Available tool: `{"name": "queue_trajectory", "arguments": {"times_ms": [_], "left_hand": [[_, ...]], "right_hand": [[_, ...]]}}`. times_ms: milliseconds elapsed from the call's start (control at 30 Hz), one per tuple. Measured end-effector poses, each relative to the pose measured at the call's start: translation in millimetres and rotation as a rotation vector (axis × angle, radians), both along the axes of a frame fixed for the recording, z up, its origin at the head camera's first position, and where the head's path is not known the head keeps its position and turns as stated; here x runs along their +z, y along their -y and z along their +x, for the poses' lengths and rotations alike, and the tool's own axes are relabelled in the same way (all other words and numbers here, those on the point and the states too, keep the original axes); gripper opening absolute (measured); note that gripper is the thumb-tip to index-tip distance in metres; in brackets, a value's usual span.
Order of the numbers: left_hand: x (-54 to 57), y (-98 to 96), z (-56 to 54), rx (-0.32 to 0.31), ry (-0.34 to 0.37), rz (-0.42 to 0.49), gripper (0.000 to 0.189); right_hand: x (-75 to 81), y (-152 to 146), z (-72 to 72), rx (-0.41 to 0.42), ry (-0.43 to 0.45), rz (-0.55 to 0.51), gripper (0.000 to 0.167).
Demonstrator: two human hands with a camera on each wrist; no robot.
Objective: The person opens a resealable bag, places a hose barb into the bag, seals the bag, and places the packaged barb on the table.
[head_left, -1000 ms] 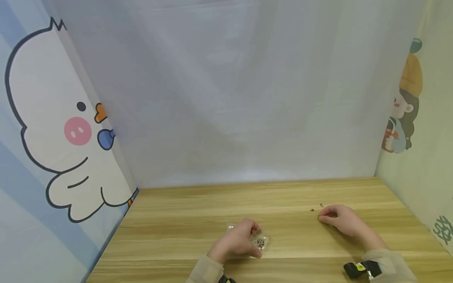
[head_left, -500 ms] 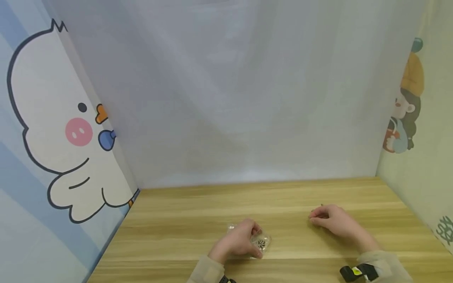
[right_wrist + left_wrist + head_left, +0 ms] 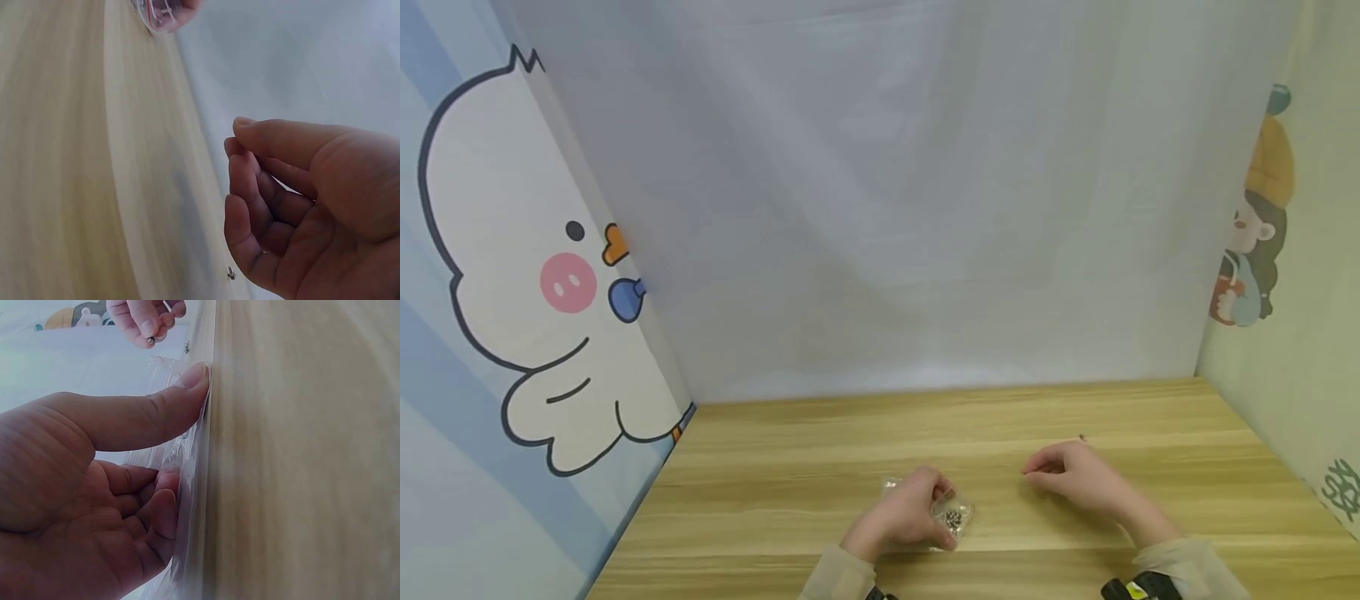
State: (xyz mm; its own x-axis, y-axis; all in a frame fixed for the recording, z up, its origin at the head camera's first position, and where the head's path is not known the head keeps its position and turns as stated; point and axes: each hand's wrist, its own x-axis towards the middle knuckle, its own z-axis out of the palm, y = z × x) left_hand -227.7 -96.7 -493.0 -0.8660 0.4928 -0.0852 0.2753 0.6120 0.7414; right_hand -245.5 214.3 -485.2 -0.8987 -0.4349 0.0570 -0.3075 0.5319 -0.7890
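Note:
In the head view my left hand (image 3: 906, 512) holds a clear plastic zip bag (image 3: 962, 505) low on the table, thumb and curled fingers at its sides. Several small metal screws (image 3: 953, 520) lie inside the bag. My right hand (image 3: 1078, 479) is raised over the table to the right of the bag. Its thumb and index finger pinch one small screw (image 3: 150, 340), whose tip shows in the left wrist view; in the right wrist view the fingertips hide it. Another screw (image 3: 231, 273) lies on the table behind the right hand.
The wood-grain table (image 3: 775, 467) ends at a pale curtain (image 3: 880, 250) at the back. Side panels with a cartoon duck (image 3: 497, 250) and a cartoon child (image 3: 1251, 242) stand left and right. A black strap (image 3: 1142, 587) sits at the right wrist.
My right hand has picked up one of the two screws on the table and moved left toward the bag with it. The left hand and bag stay in place.

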Motion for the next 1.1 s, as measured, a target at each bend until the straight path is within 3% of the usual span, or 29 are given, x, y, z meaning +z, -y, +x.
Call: {"name": "queue_trajectory", "arguments": {"times_ms": [600,800,1100], "left_hand": [[-1.3,0.0,-1.1,0.003,-0.005,0.012,0.062],[-2.1,-0.2,-0.6,0.000,0.000,-0.001,0.061],[1.4,-1.0,-0.6,0.010,0.020,-0.012,0.061]], "right_hand": [[-7.9,39.9,10.4,0.098,-0.022,-0.058,0.013],[-6.7,55.2,15.7,0.134,0.020,-0.082,0.015],[-8.2,74.0,17.2,0.129,0.016,-0.074,0.012]]}}
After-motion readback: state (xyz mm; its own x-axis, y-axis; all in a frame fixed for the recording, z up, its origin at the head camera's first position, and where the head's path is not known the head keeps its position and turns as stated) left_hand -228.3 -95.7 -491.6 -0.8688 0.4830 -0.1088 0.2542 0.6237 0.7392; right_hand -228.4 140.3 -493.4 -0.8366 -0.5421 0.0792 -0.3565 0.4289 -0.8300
